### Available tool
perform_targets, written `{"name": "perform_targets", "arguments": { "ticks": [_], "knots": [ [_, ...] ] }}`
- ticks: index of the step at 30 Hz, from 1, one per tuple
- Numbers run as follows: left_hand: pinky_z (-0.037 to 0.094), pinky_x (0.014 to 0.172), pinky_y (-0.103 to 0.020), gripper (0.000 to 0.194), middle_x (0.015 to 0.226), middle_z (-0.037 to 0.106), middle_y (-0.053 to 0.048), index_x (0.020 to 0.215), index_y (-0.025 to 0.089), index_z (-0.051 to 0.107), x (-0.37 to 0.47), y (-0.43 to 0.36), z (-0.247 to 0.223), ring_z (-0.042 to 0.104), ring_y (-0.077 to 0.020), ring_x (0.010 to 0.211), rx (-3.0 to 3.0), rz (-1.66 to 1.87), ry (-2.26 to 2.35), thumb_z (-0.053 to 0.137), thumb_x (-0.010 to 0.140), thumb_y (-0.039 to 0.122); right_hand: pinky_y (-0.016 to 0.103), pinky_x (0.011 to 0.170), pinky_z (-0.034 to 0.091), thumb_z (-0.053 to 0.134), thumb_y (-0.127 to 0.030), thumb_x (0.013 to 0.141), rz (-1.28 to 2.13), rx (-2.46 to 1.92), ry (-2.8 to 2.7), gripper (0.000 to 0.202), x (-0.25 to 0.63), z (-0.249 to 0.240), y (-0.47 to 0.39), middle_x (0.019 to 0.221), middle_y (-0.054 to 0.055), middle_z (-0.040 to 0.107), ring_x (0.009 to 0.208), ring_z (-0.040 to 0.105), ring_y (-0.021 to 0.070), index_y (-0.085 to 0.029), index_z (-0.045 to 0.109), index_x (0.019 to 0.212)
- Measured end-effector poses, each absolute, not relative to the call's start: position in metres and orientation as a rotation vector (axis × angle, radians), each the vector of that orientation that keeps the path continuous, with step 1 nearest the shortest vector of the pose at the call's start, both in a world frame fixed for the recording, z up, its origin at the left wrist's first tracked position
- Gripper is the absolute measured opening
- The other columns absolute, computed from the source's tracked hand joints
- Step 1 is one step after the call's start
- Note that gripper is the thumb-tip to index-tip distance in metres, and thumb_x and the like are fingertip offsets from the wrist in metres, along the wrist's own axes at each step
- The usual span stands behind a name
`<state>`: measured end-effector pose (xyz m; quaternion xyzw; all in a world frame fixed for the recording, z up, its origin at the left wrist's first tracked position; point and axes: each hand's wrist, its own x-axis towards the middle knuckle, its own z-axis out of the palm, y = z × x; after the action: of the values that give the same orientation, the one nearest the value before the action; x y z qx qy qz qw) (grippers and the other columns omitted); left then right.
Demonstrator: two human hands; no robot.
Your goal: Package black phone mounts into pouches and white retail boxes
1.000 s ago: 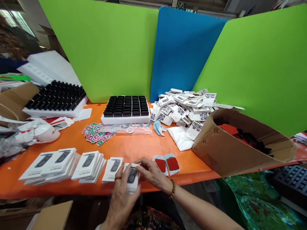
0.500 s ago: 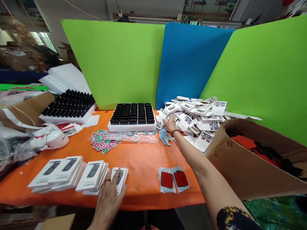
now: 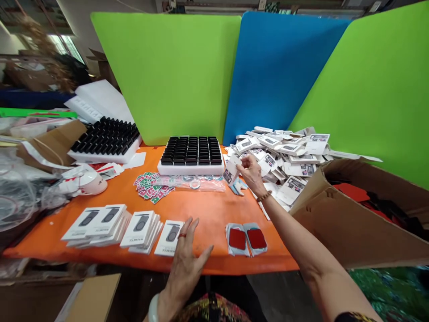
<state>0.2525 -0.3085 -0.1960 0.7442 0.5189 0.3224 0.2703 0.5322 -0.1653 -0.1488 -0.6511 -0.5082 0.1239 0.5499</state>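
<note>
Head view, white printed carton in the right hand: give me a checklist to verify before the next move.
1. Right hand grips the white printed carton in its fingers: ok.
2. Carton contents confirmed: cannot tell, only its outside shows.
3. Left hand empty, fingers spread: ok.
4. Left hand off the nearest white "MAGNETIC" box: cannot tell, they overlap in view.
5. Two dark red square pads side by side: ok.
6. Pile of small white cartons orderly: not ok, jumbled.
</note>
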Motion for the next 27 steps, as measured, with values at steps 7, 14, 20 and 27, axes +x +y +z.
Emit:
{"name": "perform_targets", "arguments": {
  "ticks": [7, 14, 20, 27],
  "knots": [
    [0.035, 0.109, -0.048, 0.069, 0.144, 0.041, -0.015, 0.141, 0.022, 0.033, 0.284, -0.313, -0.197, 0.038, -0.0288, 0.135, 1.839, 0.948, 1.209, 0.063, 0.081, 0.037, 0.024, 0.055, 0.043, 0.062, -0.032, 0.082, 0.878, -1.231, -1.324, 0.018, 0.426, -0.157, -0.317, 0.067, -0.004, 0.053, 0.06, 0.051, 0.0113, -0.023, 0.052, 0.093],
    [0.051, 0.086, -0.038, 0.066, 0.115, 0.065, -0.013, 0.123, 0.018, 0.053, 0.257, -0.331, -0.212, 0.066, -0.0245, 0.096, 1.203, 0.705, 1.132, 0.07, 0.071, 0.054, 0.039, 0.084, 0.049, 0.068, -0.025, 0.075, 0.924, -1.457, -1.747, 0.037, 0.484, -0.191, -0.308, 0.111, 0.009, 0.062, 0.096, 0.061, 0.0226, -0.022, 0.058, 0.11],
    [0.051, 0.057, -0.027, 0.073, 0.078, 0.072, -0.011, 0.109, 0.012, 0.061, 0.247, -0.343, -0.218, 0.068, -0.0204, 0.067, 0.559, 0.576, 1.04, 0.069, 0.063, 0.069, 0.046, 0.094, 0.04, 0.067, -0.011, 0.067, 0.863, -1.762, -2.184, 0.049, 0.505, -0.208, -0.295, 0.116, 0.014, 0.061, 0.109, 0.055, 0.0313, -0.019, 0.057, 0.114],
    [0.048, 0.048, -0.024, 0.066, 0.069, 0.071, -0.013, 0.098, 0.006, 0.065, 0.243, -0.346, -0.227, 0.065, -0.0193, 0.056, 0.407, 0.602, 0.959, 0.071, 0.066, 0.063, 0.03, 0.076, 0.044, 0.065, -0.014, 0.067, 1.225, -1.626, -2.142, 0.039, 0.487, -0.202, -0.289, 0.103, 0.007, 0.058, 0.092, 0.056, 0.0211, -0.018, 0.053, 0.103]
  ]
}}
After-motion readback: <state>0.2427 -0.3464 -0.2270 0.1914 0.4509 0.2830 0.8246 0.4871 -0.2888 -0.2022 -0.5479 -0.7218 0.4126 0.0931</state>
